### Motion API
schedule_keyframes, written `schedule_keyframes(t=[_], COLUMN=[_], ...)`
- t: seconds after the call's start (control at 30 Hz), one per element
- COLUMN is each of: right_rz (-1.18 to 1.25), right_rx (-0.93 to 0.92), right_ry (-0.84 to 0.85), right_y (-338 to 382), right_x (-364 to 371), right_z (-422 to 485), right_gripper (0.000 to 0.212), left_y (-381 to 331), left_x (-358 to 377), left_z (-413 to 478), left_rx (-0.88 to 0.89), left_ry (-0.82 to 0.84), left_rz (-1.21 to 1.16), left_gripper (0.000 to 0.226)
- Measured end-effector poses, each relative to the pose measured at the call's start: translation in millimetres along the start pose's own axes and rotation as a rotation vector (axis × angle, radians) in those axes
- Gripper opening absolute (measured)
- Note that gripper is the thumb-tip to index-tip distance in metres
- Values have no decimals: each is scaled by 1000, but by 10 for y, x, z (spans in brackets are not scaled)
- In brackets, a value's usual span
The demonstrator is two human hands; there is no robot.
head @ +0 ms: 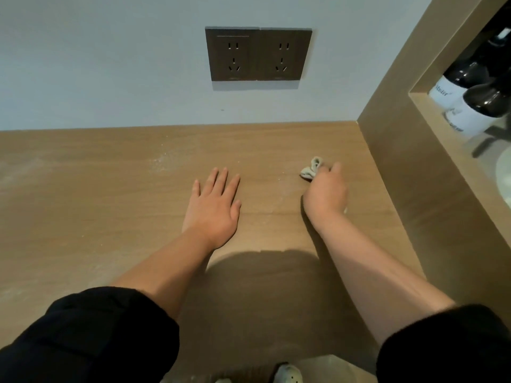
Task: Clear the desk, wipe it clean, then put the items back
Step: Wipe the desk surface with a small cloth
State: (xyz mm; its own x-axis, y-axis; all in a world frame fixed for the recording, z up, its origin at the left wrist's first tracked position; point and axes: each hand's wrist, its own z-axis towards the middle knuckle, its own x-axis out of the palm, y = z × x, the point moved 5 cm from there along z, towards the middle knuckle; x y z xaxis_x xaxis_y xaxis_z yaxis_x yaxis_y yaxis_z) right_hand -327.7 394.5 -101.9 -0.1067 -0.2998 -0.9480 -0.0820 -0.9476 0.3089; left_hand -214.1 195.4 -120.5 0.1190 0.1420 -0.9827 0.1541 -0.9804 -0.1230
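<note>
My right hand (326, 193) has its fingers curled around a small crumpled pale cloth (311, 168), which pokes out past my fingertips on the far left side and presses against the table (83, 203). A little to the left, my left hand (214, 205) lies flat on the wood, palm down, fingers straight and slightly spread, holding nothing. Both forearms are bare, and black sleeves (91, 335) are pushed up near my elbows.

The cloth sits toward the back right of the table, near the tall wooden side panel (409, 167) that rises along the right edge. A faint whitish dusty patch (161, 161) shows on the wood beyond and to the left of my left hand, and a few pale specks lie just beside the cloth. My shadow falls on the near part of the surface between my arms.

On the wall behind the table, a dark double socket plate (258, 53) is mounted. In the panel's niche on the right stand two dark bottles (475, 103) with white labels. Below the table's front edge, the toe of a light shoe (287, 374) shows.
</note>
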Motion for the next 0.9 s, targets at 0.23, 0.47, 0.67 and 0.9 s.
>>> schedule_keyframes(t=[0.23, 0.47, 0.67, 0.9], right_rz=[117, 222, 117, 151], right_rx=[-243, 69, 26, -398], right_ry=[220, -29, 62, 213], right_y=[332, -27, 246, 509], right_x=[26, -320, 57, 157], right_z=[-376, 585, 942, 169], right_gripper=[35, 28, 29, 37], left_y=[10, 19, 22, 11], left_x=[5, 14, 17, -10], left_z=[17, 35, 45, 36], left_rx=[-8, -18, -14, -20], left_ry=[0, 6, 2, 22], left_rz=[0, -2, 8, 4], left_gripper=[57, 57, 78, 68])
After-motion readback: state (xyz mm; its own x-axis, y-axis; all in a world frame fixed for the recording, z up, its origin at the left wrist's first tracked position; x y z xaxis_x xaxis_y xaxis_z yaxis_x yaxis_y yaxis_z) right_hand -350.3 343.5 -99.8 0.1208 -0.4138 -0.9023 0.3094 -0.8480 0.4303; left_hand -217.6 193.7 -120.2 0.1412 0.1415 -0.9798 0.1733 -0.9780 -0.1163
